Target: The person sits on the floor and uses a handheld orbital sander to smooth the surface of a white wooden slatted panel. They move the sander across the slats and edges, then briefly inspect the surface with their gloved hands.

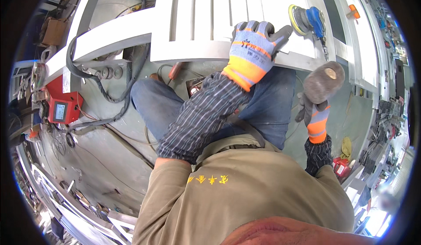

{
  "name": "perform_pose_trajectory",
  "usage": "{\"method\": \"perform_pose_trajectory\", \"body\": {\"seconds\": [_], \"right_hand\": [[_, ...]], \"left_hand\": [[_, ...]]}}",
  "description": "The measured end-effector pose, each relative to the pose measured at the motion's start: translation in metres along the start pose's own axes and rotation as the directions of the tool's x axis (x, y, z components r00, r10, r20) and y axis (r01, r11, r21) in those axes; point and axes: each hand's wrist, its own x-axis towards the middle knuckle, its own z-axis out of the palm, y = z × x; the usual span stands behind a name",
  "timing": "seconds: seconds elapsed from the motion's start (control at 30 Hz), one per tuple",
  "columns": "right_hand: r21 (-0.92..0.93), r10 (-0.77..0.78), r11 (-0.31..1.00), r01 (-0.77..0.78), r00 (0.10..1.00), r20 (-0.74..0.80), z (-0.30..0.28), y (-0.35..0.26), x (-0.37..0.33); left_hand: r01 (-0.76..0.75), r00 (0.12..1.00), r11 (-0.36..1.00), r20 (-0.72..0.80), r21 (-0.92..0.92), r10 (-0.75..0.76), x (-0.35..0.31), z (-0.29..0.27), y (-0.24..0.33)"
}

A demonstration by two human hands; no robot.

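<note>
My left hand (256, 45), in a grey-blue and orange work glove, rests on the near rail of a white slatted metal frame (184, 50). Its thumb is spread out to the right, and the fingertips point away from me over the slats. My right hand (315, 111), gloved alike, is closed below the head of a mallet (324, 82) and holds it up beside the frame's near right corner. The mallet head is grey-brown and rounded, with the round wooden handle end showing in it; the hand hides the rest of the handle. A blue sander (313, 21) with a yellow-edged pad lies on the frame, right of my left hand.
An orange-handled tool (354, 11) lies on the white rail at far right. At left stands a red machine (61, 107) with a small screen. A thick dark hose (116, 99) loops over the left beam and across the floor. A red item (342, 168) sits at lower right.
</note>
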Motion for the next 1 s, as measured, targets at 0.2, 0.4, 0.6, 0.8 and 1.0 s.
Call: {"method": "perform_pose_trajectory", "body": {"seconds": [0.2, 0.4, 0.6, 0.8, 1.0], "right_hand": [[0.239, 0.149, 0.962, -0.130, 0.987, -0.064, 0.009, -0.012, -0.001], [-0.087, -0.326, 0.941, 0.328, 0.945, 0.034, 0.021, -0.017, 0.019], [-0.107, -0.303, 0.944, 0.311, 0.949, 0.085, 0.036, -0.050, 0.035], [0.300, -0.108, 0.940, 0.160, 0.977, -0.185, 0.049, -0.067, 0.054], [-0.048, -0.212, 0.977, 0.207, 0.969, -0.128, 0.040, -0.060, 0.079]], "left_hand": [[0.165, 0.986, 0.984, 0.040, -0.060, -0.163, 0.009, 0.040, -0.015], [0.212, 0.974, 0.977, 0.079, 0.022, -0.213, 0.015, 0.044, -0.024], [0.247, 0.968, 0.969, 0.036, 0.024, -0.248, 0.020, 0.044, -0.025], [0.242, 0.970, 0.970, 0.028, 0.032, -0.243, 0.020, 0.046, -0.026], [0.262, 0.965, 0.965, 0.001, 0.023, -0.262, 0.019, 0.048, -0.030]]}}
